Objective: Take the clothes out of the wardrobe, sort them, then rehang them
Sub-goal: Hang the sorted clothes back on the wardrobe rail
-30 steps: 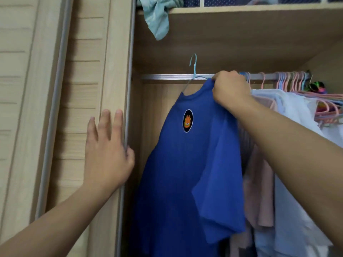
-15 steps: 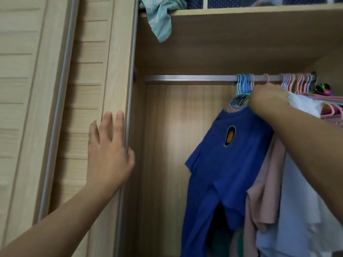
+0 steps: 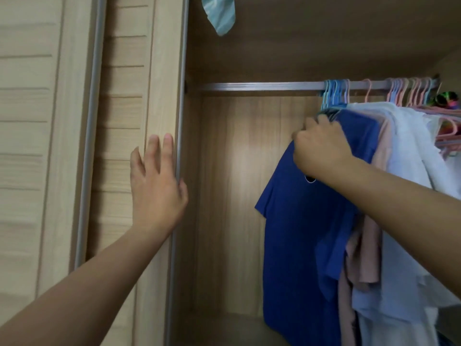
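Pale wood panelling filled the frame, with the sliding door [image 3: 119, 146] across the left half and the open wardrobe [image 3: 237, 196] at centre. A second earlier the blue T-shirt [image 3: 306, 233] had hung alone towards the middle of the rail [image 3: 262, 86]; now it sat at the right of the frame, pressed against the pink and white clothes [image 3: 404, 171] bunched under the crowd of hangers [image 3: 334, 93]. That left the left stretch of the rail bare, so I judged I was gathering the garments into one bundle to lift out, with nothing yet off the rail.

My right hand [image 3: 321, 151] kept its grip narrow, fingers curled over the shoulder of the blue T-shirt just below the hangers; whether it also caught a hanger underneath I could not tell. My left hand [image 3: 157, 188] stayed flat and wide against the door's edge at centre left, fingers straight, holding nothing. A teal cloth [image 3: 219, 16] drooped from the shelf at the top.
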A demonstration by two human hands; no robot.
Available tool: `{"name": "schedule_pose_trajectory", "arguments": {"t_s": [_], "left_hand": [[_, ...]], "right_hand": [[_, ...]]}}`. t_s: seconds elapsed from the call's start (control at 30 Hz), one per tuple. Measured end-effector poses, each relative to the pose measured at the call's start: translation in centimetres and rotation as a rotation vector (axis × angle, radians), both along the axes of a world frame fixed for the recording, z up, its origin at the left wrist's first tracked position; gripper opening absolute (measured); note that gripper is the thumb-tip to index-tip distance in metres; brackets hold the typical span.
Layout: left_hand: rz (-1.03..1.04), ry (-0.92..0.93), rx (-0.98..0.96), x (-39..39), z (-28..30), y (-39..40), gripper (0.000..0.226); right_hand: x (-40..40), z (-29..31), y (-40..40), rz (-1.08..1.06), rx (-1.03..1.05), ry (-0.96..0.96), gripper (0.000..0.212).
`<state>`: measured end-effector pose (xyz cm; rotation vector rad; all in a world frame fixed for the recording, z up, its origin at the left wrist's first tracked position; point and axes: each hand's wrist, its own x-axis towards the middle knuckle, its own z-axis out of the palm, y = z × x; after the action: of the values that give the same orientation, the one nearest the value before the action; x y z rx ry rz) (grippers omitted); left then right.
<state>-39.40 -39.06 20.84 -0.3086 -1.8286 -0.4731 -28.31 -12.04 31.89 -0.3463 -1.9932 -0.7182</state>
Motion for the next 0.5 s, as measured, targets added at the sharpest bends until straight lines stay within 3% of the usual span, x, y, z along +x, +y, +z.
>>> {"name": "schedule_pose_trajectory", "arguments": {"t_s": [0.1,0.23,0.4,0.5], "left_hand": [[-0.039,0.006,0.011,-0.2,-1.1,0.1,0.085],[-0.131,-0.109,0.077,2.0,-5.9,-0.1,0.074],[-0.122,-0.27,0.083,9.3,-16.9,-1.1,0.052],[-0.099,-0.492,0.105,14.7,-24.1,-2.0,0.035]], "right_hand": [[-0.4,-5.9,-2.9,0.282,-0.19,-0.156,0.022],[-1.1,-14.9,-6.8,0.469,-0.354,-0.429,0.025],[1.7,-25.9,-8.9,0.584,-0.586,-0.789,0.024],[4.2,-31.0,-8.7,0.698,-0.654,-0.917,0.025]]}}
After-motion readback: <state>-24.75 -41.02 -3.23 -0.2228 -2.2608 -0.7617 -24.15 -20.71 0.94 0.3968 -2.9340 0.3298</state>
